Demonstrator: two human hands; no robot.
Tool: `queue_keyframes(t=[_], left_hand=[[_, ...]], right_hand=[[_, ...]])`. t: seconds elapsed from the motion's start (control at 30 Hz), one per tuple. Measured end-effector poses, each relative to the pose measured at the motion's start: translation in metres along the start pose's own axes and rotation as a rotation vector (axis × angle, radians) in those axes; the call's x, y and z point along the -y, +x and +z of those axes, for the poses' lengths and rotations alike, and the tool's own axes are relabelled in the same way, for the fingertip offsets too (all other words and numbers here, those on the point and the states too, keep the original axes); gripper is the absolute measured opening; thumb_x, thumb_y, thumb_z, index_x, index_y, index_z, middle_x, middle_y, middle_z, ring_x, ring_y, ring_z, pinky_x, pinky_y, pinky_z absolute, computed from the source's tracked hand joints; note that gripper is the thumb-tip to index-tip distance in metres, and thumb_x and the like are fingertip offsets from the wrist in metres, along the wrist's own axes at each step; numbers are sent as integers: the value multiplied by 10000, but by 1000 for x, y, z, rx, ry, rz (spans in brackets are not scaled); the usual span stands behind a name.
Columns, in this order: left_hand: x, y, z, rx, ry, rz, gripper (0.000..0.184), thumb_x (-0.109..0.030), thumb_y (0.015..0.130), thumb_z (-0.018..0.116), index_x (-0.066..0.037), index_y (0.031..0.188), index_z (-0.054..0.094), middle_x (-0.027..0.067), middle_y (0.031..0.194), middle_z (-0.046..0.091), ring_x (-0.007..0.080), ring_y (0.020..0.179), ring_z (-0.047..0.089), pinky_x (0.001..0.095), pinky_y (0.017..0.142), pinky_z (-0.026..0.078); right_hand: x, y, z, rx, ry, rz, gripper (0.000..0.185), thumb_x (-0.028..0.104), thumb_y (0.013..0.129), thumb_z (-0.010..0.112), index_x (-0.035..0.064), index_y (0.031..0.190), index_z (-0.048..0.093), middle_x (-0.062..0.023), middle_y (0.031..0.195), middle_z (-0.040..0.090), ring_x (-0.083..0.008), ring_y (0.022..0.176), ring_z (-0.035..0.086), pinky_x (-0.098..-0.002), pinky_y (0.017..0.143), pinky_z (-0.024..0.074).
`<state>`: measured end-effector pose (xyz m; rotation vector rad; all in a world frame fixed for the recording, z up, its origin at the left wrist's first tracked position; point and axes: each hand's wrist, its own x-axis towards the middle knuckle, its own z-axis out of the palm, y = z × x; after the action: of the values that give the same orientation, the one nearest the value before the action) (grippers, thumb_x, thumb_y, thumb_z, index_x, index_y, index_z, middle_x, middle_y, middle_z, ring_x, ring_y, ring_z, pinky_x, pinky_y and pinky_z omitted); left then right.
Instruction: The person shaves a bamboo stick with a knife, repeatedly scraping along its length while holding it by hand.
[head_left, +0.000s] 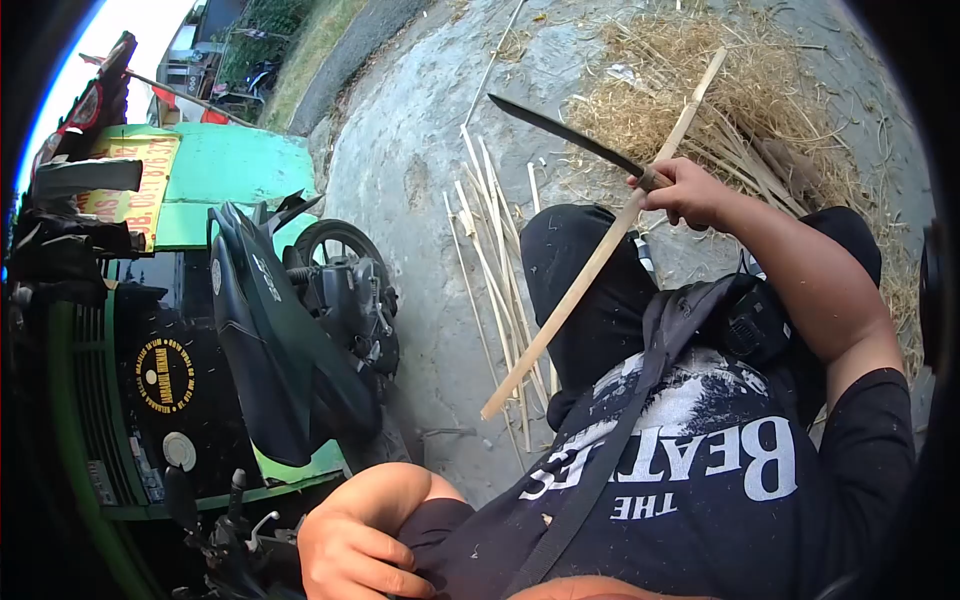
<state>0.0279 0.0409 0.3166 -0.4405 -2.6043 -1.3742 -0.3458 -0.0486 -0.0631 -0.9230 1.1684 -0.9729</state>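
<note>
There's the long, flat, pale wooden strip, slanting across the black-trousered left knee; over it, the right hand grips a dark-bladed, brown-handled knife! The left hand curls by the black printed shirt, contents unclear; thin pale sticks lie beside the knee.

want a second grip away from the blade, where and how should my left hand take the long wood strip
Take the wood strip near the end closer to your left hand, coming from the left and closing across its narrow width. The strip slants toward that side, and that end looks well clear of the knife and right hand, so it is likely the safer hold.
</note>
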Motion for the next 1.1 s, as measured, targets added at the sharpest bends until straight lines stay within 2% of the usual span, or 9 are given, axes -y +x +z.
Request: queue_keyframes(t=[0.03,0.1,0.17,0.23,0.4,0.57,0.83,0.97,1.1], left_hand=[[17,12,2,-113,-29,26,178,-131,955,571,-138,811,674,38,868,735,205,665,692,315,544,451],[53,-24,9,-258,-122,102,233,-220,975,737,2,907,758,158,914,785,241,710,725,281,553,465],[88,-46,26,-504,64,-170,534,-338,761,939,13,1101,725,160,938,779,249,709,717,309,616,508],[118,-44,51,-710,308,-597,549,-320,774,926,12,1152,704,178,1021,762,289,834,729,360,727,550],[189,-66,101,-566,655,-1171,648,-195,713,896,-1,1268,624,203,1261,661,428,1169,614,489,1038,462],[226,-88,128,-750,362,-1283,479,-119,711,843,-1,1131,644,194,1083,680,407,1037,644,480,917,501],[240,-88,152,-715,519,-1276,410,-429,1009,646,-23,1061,630,261,853,689,500,826,668,571,696,494],[252,-97,159,-756,484,-1241,438,-436,1045,596,1,1038,629,257,804,669,486,807,676,512,677,507],[262,-98,157,-797,461,-1200,477,-470,1037,605,0,957,617,228,705,633,463,712,665,488,615,487]], right_hand=[[9,-7,1,-11,-15,-15,487,172,789,796,19,1243,707,-79,912,680,-141,662,611,-310,563,502],[4,0,-2,21,-1,-6,483,190,788,808,33,1236,718,-64,913,681,-146,693,614,-314,578,503],[3,4,1,5,24,-50,443,156,812,811,55,1232,710,-43,879,684,-126,605,594,-294,524,484],[6,4,2,3,-18,-75,465,203,809,855,57,1229,720,-27,868,691,-120,629,606,-299,529,486],[5,0,2,0,-20,-85,460,179,839,808,54,1272,714,-39,847,667,-125,606,597,-297,548,496],[10,-12,1,-9,-36,-13,488,187,849,813,51,1298,681,-6,889,656,-106,624,575,-290,552,470],[38,-18,5,-87,-516,-212,455,185,858,817,60,1280,702,-35,912,715,-106,775,663,-309,688,564],[62,-31,4,-93,-948,-433,563,220,811,770,199,1360,646,-137,928,752,-371,889,729,-444,810,576],[73,-48,8,-192,-1156,-377,560,250,806,776,194,1312,544,-151,897,745,-397,872,725,-499,775,564]])
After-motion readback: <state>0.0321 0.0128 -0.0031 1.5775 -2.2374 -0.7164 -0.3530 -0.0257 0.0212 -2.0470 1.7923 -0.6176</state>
